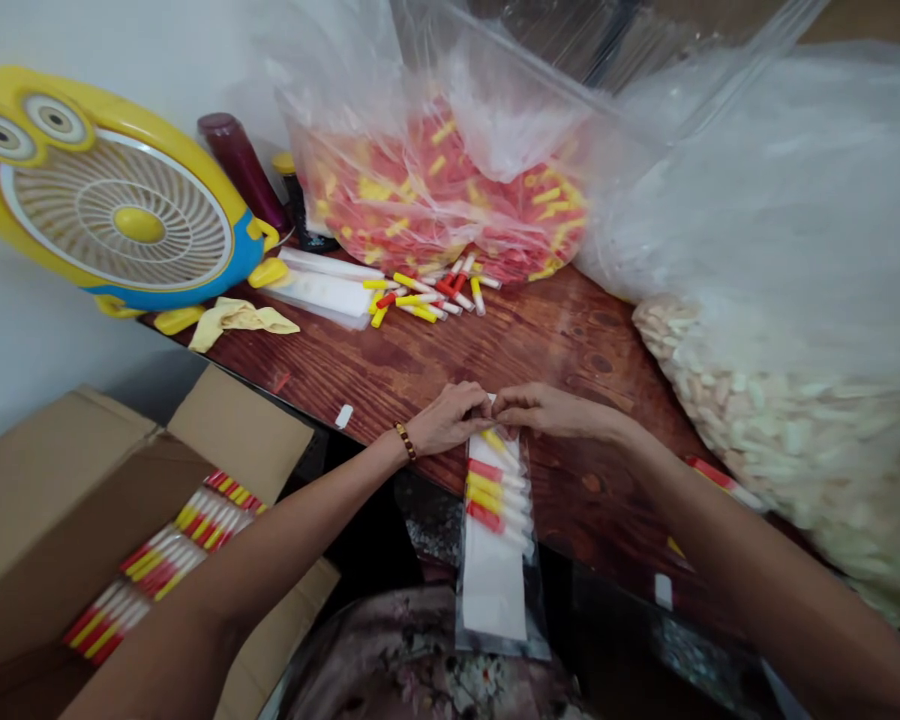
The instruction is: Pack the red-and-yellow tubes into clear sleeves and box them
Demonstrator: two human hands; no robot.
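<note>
A clear plastic sleeve [495,590] with a white card inside hangs over the table's near edge. Several small tubes [495,495] with red or yellow caps lie in a row within it. My left hand [450,418], a beaded bracelet at its wrist, pinches the left side of the sleeve's upper end. At the right side of that end my right hand [532,408] is closed, its fingertips meeting the left hand's. One yellow-capped tube lies slanted just below the fingers. Both hands partly cover the sleeve's mouth.
Loose capped tubes [435,290] lie beside stacked sleeves [322,285]. Behind stands a big bag of red and yellow pieces [450,200]; a bag of pale pieces [780,400] is on the right. A yellow fan [120,200] and cloth [240,320] are left, above a cardboard box [60,500] with filled packs.
</note>
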